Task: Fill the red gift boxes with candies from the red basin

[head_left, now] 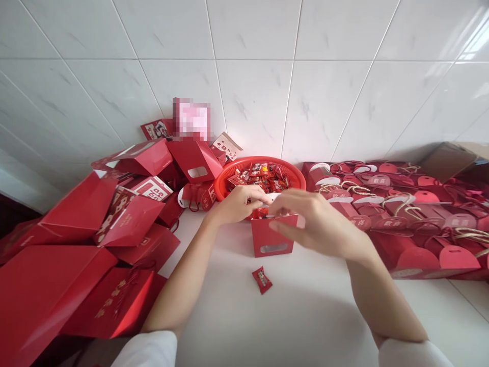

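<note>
Clock directions taken from the small upright red card box (273, 239), 12 at the wall. Box stands on the pale, smooth desk (229, 321), top open, red wrappers at the mouth, window cutout low on the near face. Left hand (246, 200): at 11 o'clock over the rim, fingers bent, tips close together beside a white flap (273, 196); firm pinch or light touch, cannot tell. Right hand (317, 219): at 1 to 2 o'clock, partly open, thumb apart from fingers, reaching over the mouth; blurred, contact with the flap cannot be told. Round orange-red plastic basket (300, 176), holding wrapped pieces: 12, just behind. Single red wrapped packet (262, 280): 6, lying flat, apart from box. Heap of larger red card boxes (80, 209): 8 to 10. Rows of red boxes with rounded flaps and cords (382, 209): 2 to 3
</note>
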The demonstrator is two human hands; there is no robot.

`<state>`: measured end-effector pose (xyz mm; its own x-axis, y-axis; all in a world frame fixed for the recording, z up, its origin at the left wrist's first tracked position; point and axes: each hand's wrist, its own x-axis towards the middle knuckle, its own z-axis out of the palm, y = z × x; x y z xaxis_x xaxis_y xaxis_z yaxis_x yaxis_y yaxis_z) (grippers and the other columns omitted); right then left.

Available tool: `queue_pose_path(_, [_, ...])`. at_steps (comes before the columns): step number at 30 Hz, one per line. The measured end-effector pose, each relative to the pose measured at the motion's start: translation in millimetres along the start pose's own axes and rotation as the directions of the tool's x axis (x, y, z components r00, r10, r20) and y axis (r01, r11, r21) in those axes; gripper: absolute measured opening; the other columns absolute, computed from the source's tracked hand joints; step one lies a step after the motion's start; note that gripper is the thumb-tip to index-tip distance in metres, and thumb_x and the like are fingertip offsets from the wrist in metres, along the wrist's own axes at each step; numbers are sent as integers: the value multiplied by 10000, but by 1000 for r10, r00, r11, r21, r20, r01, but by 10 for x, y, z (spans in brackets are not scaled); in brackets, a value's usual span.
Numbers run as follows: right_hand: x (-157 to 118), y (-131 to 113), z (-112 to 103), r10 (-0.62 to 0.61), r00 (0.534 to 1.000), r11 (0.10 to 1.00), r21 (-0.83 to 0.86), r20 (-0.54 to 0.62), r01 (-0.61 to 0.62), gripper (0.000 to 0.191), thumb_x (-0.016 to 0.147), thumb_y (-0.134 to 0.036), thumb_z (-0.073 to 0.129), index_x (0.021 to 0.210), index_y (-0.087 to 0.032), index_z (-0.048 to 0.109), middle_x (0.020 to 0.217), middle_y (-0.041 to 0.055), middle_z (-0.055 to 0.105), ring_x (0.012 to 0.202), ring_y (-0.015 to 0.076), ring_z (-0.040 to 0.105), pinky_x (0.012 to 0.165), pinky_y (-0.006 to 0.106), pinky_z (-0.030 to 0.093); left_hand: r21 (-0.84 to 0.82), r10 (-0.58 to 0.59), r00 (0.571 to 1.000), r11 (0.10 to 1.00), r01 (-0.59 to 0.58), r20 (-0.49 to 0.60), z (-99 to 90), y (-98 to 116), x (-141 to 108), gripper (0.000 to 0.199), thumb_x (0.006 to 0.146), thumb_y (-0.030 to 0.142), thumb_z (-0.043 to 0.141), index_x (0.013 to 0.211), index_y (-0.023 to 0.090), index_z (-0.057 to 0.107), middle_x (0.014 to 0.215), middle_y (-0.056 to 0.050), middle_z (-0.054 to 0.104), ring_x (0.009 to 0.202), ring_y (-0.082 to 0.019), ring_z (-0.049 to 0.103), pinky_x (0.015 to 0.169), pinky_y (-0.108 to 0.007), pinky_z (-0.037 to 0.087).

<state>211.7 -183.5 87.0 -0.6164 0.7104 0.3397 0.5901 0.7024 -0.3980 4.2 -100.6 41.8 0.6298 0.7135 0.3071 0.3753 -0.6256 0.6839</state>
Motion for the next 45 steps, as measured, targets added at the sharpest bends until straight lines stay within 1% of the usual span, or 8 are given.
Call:
queue_pose_path(4, [-176, -197, 565, 69, 924, 985, -174, 376, -3, 122, 916, -258, 615, 860, -162, 664, 821, 105, 700, 728, 231, 649, 626, 306, 440, -15, -6, 1000, 1000, 5, -10, 8, -21, 5, 241, 872, 168, 556, 907, 210, 791, 997, -46, 725, 892, -170, 664, 818, -279, 520])
queue_pose_path(11, [-312, -130, 1527, 136, 855, 949, -314, 500, 32, 188, 825, -66, 595, 1003, -101, 646, 917, 159, 701, 739, 255, 689, 562, 301, 445, -3, -6, 1000, 1000, 6, 1, 9, -55, 0, 230, 902, 196, 568, 942, 222, 793, 1002, -50, 723, 921, -184, 662, 842, -302, 520])
queue_pose_path(15, [-247, -113, 1043, -86, 888, 994, 98, 452, 47, 118, 860, -210, 672, 968, -162, 664, 885, 73, 723, 747, 204, 681, 637, 286, 482, 8, -19, 999, 1000, 18, 38, -12, -28, -19, 239, 924, 267, 567, 1009, 207, 781, 1033, -64, 724, 956, -203, 665, 864, -314, 515])
queue_pose_path(18, [-129, -43, 486, -54, 998, 927, 372, 30, 39, 79, 921, -240, 624, 981, -192, 640, 933, 46, 718, 816, 159, 672, 767, 269, 512, 5, -24, 996, 1000, 24, 91, -36, 2, -29, 265, 915, 340, 590, 1056, 201, 767, 1073, -64, 721, 990, -214, 665, 878, -310, 514])
queue_pose_path(22, [48, 173, 128, 160, 904, 960, 275, -397, -50, 80, 883, -271, 663, 922, -211, 627, 922, 46, 709, 859, 196, 664, 784, 307, 515, -12, -29, 994, 999, 31, 107, -53, 26, -38, 304, 885, 405, 644, 1075, 192, 748, 1061, -65, 728, 994, -229, 675, 873, -321, 528])
queue_pose_path(33, [21, 538, 90, 273, 918, 931, 318, -289, -177, 220, 865, -408, 691, 921, -196, 675, 954, 68, 723, 905, 226, 673, 799, 337, 531, -14, -4, 995, 1000, 5, 101, -82, 26, -45, 279, 898, 284, 628, 1136, 189, 737, 1126, -84, 733, 1015, -227, 684, 897, -341, 540])
queue_pose_path(41, [-119, 669, 167, 51, 998, 988, 151, -42, -44, 237, 963, -393, 599, 982, -266, 798, 1325, 110, 604, 1345, 300, 490, 1023, 454, 492, 18, -80, 995, 997, 79, 58, -74, 62, -44, 346, 836, 387, 710, 1109, 180, 755, 1105, -76, 744, 987, -230, 682, 904, -332, 527])
queue_pose_path(45, [-165, 586, 181, 52, 991, 990, 139, -124, -35, 257, 986, -362, 569, 1166, -317, 747, 1347, 92, 604, 1337, 289, 505, 1015, 461, 507, 23, -78, 996, 997, 77, 46, -67, 69, -48, 324, 856, 385, 688, 1106, 192, 759, 1097, -78, 742, 1002, -236, 677, 884, -332, 539])
